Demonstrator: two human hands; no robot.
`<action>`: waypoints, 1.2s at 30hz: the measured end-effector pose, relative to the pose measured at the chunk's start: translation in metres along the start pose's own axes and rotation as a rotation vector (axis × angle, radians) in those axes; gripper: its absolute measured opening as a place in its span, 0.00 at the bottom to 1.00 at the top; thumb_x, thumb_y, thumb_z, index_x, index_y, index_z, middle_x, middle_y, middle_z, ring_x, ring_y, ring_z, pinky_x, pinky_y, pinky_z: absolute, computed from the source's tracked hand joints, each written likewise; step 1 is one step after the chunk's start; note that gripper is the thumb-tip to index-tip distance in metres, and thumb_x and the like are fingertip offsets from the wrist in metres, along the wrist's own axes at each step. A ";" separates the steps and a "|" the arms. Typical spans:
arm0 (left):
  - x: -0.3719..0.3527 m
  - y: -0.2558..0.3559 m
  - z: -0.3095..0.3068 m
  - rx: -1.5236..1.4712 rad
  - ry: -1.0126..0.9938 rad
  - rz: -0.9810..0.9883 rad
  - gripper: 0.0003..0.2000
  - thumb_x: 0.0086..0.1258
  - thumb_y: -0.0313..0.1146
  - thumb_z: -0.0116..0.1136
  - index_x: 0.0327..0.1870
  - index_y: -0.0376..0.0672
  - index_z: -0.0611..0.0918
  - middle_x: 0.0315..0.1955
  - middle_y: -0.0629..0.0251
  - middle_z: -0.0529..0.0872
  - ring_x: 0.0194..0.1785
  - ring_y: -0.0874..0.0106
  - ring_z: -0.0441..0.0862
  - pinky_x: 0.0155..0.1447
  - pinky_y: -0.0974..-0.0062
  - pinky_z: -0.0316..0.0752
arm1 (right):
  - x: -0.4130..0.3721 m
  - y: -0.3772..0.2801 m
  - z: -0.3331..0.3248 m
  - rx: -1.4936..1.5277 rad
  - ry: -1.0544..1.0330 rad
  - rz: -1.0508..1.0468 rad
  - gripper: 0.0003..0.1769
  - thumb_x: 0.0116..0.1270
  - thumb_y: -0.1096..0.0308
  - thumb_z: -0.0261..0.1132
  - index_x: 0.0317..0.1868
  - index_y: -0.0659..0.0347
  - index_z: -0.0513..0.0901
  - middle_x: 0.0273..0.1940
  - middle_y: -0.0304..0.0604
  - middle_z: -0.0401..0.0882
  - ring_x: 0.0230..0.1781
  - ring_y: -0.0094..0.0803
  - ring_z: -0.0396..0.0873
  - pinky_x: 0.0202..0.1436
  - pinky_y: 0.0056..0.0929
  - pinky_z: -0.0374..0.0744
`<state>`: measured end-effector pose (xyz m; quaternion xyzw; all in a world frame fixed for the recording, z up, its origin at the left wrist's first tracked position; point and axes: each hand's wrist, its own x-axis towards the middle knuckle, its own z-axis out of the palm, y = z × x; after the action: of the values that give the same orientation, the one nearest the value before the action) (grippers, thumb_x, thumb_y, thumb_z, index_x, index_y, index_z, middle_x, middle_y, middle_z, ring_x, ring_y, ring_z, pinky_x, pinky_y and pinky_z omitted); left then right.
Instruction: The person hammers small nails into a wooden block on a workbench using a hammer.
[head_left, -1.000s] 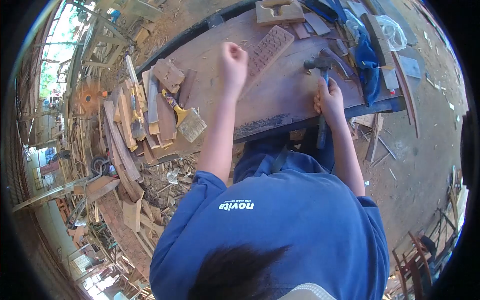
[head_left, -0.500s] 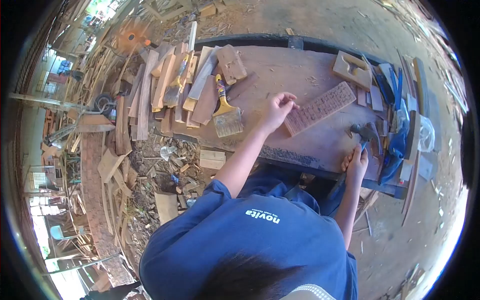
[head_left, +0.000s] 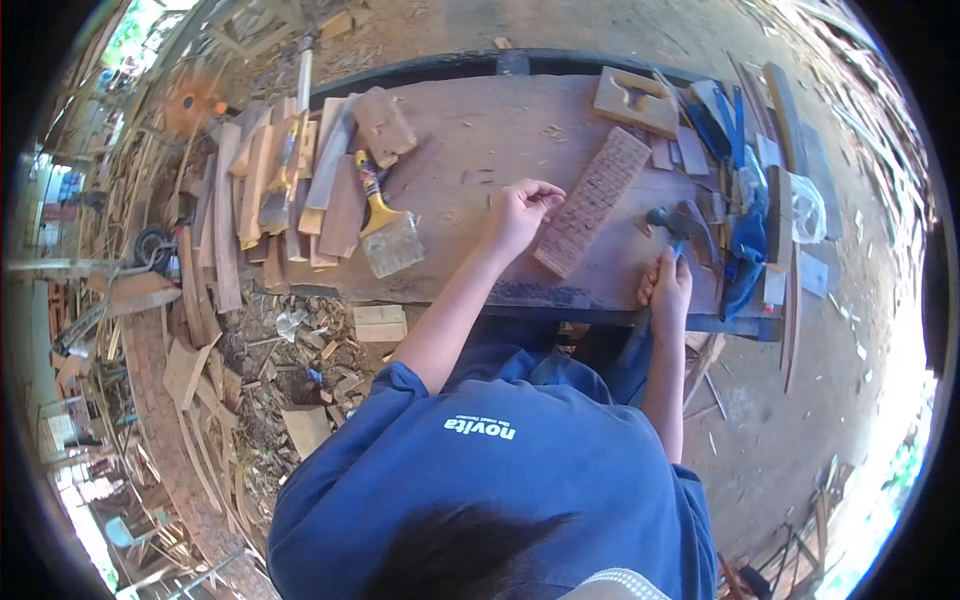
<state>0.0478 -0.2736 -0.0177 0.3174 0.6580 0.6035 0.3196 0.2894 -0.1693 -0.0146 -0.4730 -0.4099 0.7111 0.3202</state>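
Observation:
A reddish-brown wooden block (head_left: 597,200) with rows of carved marks lies slanted on the workbench (head_left: 480,130). My left hand (head_left: 525,212) is closed in a pinch beside the block's lower left side; anything between the fingertips is too small to make out. My right hand (head_left: 665,280) is wrapped round the blue handle of a hammer (head_left: 658,217), near the bench's front edge. The hammer's dark head points up and away from the hand, to the right of the block.
A wide brush (head_left: 392,240), wood strips (head_left: 228,215) and a brown block (head_left: 384,125) lie at the left. At the back right is a wooden hand plane (head_left: 636,100). Blue-handled tools (head_left: 738,125), a blue cloth (head_left: 745,260) and a plastic bag (head_left: 806,208) are at the right.
The view has shifted and turned, moving the bench leftward in the picture. The carved block has turned to a steeper slant. My left hand stays pinched beside it; my right hand keeps the hammer.

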 end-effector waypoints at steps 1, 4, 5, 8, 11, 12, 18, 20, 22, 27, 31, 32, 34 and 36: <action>0.000 0.006 0.002 0.065 0.017 0.018 0.05 0.71 0.28 0.65 0.42 0.38 0.88 0.35 0.68 0.88 0.38 0.79 0.83 0.39 0.78 0.83 | 0.000 0.000 0.000 0.018 -0.029 0.004 0.12 0.80 0.59 0.53 0.40 0.57 0.68 0.22 0.33 0.65 0.13 0.20 0.63 0.12 0.23 0.63; 0.003 0.007 0.006 0.214 0.045 0.071 0.04 0.69 0.26 0.65 0.40 0.38 0.89 0.35 0.67 0.88 0.39 0.79 0.83 0.41 0.78 0.81 | 0.000 0.000 0.001 0.033 -0.038 0.002 0.12 0.81 0.60 0.52 0.41 0.57 0.68 0.22 0.33 0.65 0.13 0.20 0.63 0.12 0.23 0.63; 0.005 0.003 0.007 0.263 0.043 0.126 0.04 0.69 0.26 0.65 0.40 0.38 0.88 0.35 0.66 0.89 0.39 0.78 0.84 0.42 0.77 0.81 | -0.001 0.000 0.001 0.033 -0.035 0.003 0.12 0.81 0.60 0.52 0.41 0.57 0.68 0.22 0.33 0.65 0.13 0.20 0.63 0.12 0.23 0.63; 0.010 -0.002 0.011 0.289 0.066 0.204 0.04 0.66 0.24 0.66 0.39 0.39 0.89 0.34 0.63 0.89 0.38 0.73 0.84 0.43 0.75 0.79 | -0.002 0.000 0.001 0.020 -0.039 -0.006 0.13 0.81 0.57 0.53 0.42 0.57 0.69 0.22 0.32 0.64 0.13 0.19 0.61 0.13 0.22 0.62; 0.013 -0.003 0.014 0.291 0.088 0.249 0.04 0.63 0.22 0.66 0.37 0.40 0.89 0.33 0.60 0.88 0.36 0.69 0.85 0.43 0.73 0.78 | 0.000 0.001 -0.001 0.057 -0.065 -0.013 0.13 0.81 0.59 0.51 0.39 0.57 0.68 0.22 0.33 0.65 0.12 0.20 0.63 0.12 0.23 0.64; 0.015 -0.005 0.015 0.316 0.089 0.273 0.04 0.63 0.22 0.66 0.37 0.40 0.89 0.33 0.60 0.88 0.36 0.68 0.85 0.43 0.73 0.78 | 0.001 0.002 -0.002 0.041 -0.059 -0.003 0.13 0.81 0.59 0.52 0.39 0.57 0.67 0.22 0.33 0.65 0.12 0.20 0.63 0.12 0.23 0.64; 0.019 -0.006 0.019 0.365 0.074 0.275 0.04 0.62 0.22 0.66 0.36 0.41 0.89 0.33 0.60 0.88 0.37 0.66 0.85 0.43 0.71 0.78 | 0.000 0.001 0.000 0.012 -0.044 0.002 0.13 0.81 0.57 0.53 0.39 0.56 0.68 0.22 0.32 0.64 0.13 0.20 0.62 0.13 0.22 0.63; 0.019 -0.002 0.020 0.390 0.063 0.286 0.04 0.62 0.22 0.66 0.36 0.41 0.88 0.33 0.60 0.87 0.37 0.65 0.85 0.43 0.70 0.78 | -0.001 0.000 0.001 0.016 -0.036 0.006 0.13 0.80 0.56 0.54 0.41 0.56 0.69 0.22 0.32 0.64 0.13 0.19 0.61 0.13 0.22 0.62; 0.019 -0.002 0.019 0.413 0.055 0.297 0.04 0.62 0.22 0.66 0.35 0.41 0.88 0.32 0.60 0.87 0.37 0.64 0.85 0.43 0.70 0.78 | -0.002 -0.001 0.002 0.032 -0.022 0.020 0.13 0.80 0.57 0.54 0.40 0.56 0.69 0.22 0.32 0.64 0.13 0.19 0.61 0.13 0.22 0.62; 0.018 -0.010 0.018 0.350 0.017 0.403 0.04 0.63 0.22 0.65 0.36 0.40 0.88 0.32 0.61 0.86 0.36 0.65 0.85 0.41 0.70 0.78 | -0.003 0.007 0.004 -0.112 -0.041 -0.111 0.12 0.80 0.59 0.55 0.38 0.55 0.67 0.21 0.31 0.64 0.13 0.18 0.63 0.13 0.21 0.63; 0.017 -0.009 0.017 0.356 0.022 0.381 0.03 0.63 0.23 0.67 0.36 0.39 0.88 0.32 0.61 0.86 0.36 0.67 0.84 0.41 0.71 0.78 | -0.001 0.014 0.010 -0.430 -0.085 -0.388 0.11 0.79 0.60 0.58 0.42 0.59 0.71 0.21 0.31 0.67 0.16 0.19 0.67 0.18 0.20 0.64; 0.016 -0.008 0.016 0.334 -0.004 0.337 0.04 0.63 0.24 0.68 0.37 0.39 0.88 0.32 0.62 0.86 0.36 0.67 0.84 0.41 0.71 0.78 | -0.003 0.014 0.016 -0.626 -0.085 -0.527 0.12 0.78 0.61 0.59 0.44 0.61 0.73 0.21 0.32 0.68 0.17 0.20 0.69 0.20 0.20 0.65; 0.015 -0.006 0.013 0.310 -0.029 0.293 0.05 0.62 0.25 0.69 0.38 0.38 0.88 0.32 0.62 0.86 0.36 0.68 0.84 0.41 0.72 0.78 | -0.029 -0.027 0.044 -0.751 -0.130 -0.483 0.14 0.76 0.61 0.62 0.46 0.67 0.76 0.24 0.42 0.77 0.23 0.28 0.77 0.27 0.26 0.70; 0.017 -0.009 0.010 0.269 -0.042 0.312 0.07 0.61 0.26 0.71 0.39 0.37 0.88 0.32 0.62 0.86 0.36 0.68 0.84 0.42 0.72 0.78 | -0.035 -0.041 0.063 -0.789 -0.211 -0.650 0.16 0.74 0.62 0.64 0.47 0.69 0.77 0.29 0.55 0.82 0.28 0.41 0.83 0.34 0.33 0.76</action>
<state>0.0454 -0.2549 -0.0282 0.4677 0.6688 0.5456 0.1905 0.2457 -0.1979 0.0496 -0.3320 -0.8023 0.4103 0.2788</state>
